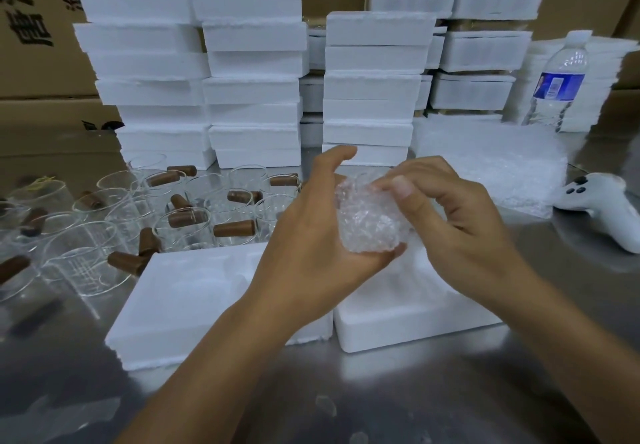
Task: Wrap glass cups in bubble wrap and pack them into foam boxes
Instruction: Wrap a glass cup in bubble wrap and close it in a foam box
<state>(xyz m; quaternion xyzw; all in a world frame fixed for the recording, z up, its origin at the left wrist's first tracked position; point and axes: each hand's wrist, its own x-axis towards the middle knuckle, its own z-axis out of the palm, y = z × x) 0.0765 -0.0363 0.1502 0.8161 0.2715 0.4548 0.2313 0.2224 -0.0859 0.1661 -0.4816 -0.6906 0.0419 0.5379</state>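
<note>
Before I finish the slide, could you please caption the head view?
Left hand and right hand hold a wrapped cup over foam boxes; bare glass cups and stoppers wait alongside.

wrapped cup (369, 217): glass inside is just glare through the bubbles, can't make out its shape. The left hand (311, 232) and right hand (450, 222) cover both sides
foam boxes (194, 298): near ones, forearms hide where the two meet
cups (20, 215): far-left ones are blurry and cut by the edge
carton print (31, 24): chopped off, unreadable
bottle label (557, 87): too small to read
controller (602, 198): right end runs off frame
</note>
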